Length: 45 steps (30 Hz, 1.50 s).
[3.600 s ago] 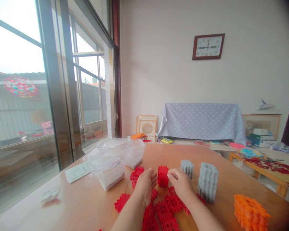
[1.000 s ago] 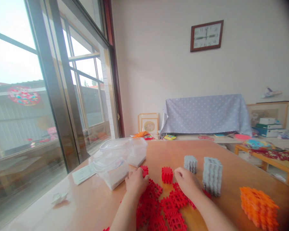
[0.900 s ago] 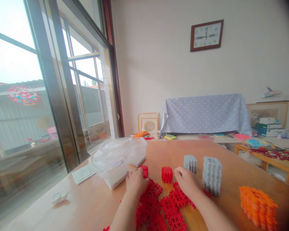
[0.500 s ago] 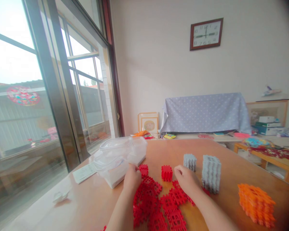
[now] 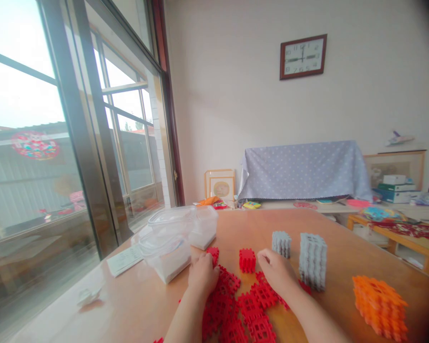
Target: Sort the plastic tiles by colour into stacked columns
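A small red cube [image 5: 247, 260] of interlocking tiles stands on the wooden table [image 5: 243, 228], untouched between my hands. Flat red waffle tiles [image 5: 243, 305] lie scattered in front of it. My left hand [image 5: 202, 275] rests knuckles up on the left part of that pile, fingers curled over tiles near a loose red tile [image 5: 213, 253]. My right hand [image 5: 277, 272] lies on the right part of the pile, fingers bent down onto the tiles, just right of the cube. What either hand grips is hidden under the fingers.
Two grey tile blocks stand right of my right hand, a small one [image 5: 281, 243] and a taller one [image 5: 312, 260]. An orange tile block [image 5: 379, 307] sits at the right. Clear plastic boxes [image 5: 175, 236] and a paper slip [image 5: 124, 259] lie left, by the window.
Early on both hands held the red cube; it now stands alone and both hands rest on the loose red tiles. Over the last second they barely shifted.
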### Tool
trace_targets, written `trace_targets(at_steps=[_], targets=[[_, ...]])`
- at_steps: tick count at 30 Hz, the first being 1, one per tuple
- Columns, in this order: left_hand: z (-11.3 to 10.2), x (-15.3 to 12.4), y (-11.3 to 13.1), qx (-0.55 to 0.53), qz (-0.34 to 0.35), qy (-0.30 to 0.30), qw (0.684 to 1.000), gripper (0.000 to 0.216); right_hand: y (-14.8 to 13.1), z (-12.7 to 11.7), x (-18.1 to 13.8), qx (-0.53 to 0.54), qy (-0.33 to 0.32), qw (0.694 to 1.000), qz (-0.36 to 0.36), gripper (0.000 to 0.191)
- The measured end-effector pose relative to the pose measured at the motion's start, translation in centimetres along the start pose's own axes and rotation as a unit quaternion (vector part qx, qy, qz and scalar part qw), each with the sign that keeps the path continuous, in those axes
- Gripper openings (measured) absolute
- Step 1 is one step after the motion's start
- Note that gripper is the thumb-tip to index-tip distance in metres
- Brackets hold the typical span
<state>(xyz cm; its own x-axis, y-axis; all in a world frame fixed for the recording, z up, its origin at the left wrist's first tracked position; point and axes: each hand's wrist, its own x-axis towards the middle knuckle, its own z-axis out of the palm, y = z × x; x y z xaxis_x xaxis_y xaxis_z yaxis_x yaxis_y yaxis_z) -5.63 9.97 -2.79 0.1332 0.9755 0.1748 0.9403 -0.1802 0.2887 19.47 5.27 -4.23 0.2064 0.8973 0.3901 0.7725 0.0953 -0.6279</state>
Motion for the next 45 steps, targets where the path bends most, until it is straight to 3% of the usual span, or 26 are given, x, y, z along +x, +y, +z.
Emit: trace_targets(at_steps=[8, 13, 15, 18, 23, 31, 45], targets=[[-0.3, 0.3, -0.2, -0.004, -0.022, 0.016, 1.0, 0.006, 0.0, 0.1, 0.0, 0.006, 0.002, 1.0, 0.001, 0.03], [-1.1, 0.3, 0.3, -0.055, -0.048, 0.063, 0.995, 0.008, -0.2, -0.2, 0.0, 0.01, 0.015, 1.0, -0.002, 0.032], [-1.5, 0.5, 0.7, -0.201, -0.056, 0.086, 0.974, 0.01, -0.5, -0.3, 0.0, 0.03, 0.023, 0.999, -0.011, 0.034], [-1.6, 0.8, 1.6, -0.427, -0.046, 0.074, 0.9, 0.02, -1.0, -0.3, 0.0, 0.085, 0.033, 0.995, -0.045, 0.034], [-1.2, 0.5, 2.7, -0.562, -0.032, -0.007, 0.827, 0.037, -2.0, 0.5, -0.3, 0.147, 0.022, 0.985, -0.093, 0.03], [-0.5, 0.1, 3.3, -0.659, -0.044, -0.07, 0.748, 0.041, -2.6, 1.2, -0.4, 0.185, -0.01, 0.978, -0.092, 0.031], [0.2, 0.4, 3.7, -0.708, -0.088, -0.112, 0.691, 0.044, -3.2, 0.6, -0.4, 0.174, -0.027, 0.975, -0.137, 0.016]])
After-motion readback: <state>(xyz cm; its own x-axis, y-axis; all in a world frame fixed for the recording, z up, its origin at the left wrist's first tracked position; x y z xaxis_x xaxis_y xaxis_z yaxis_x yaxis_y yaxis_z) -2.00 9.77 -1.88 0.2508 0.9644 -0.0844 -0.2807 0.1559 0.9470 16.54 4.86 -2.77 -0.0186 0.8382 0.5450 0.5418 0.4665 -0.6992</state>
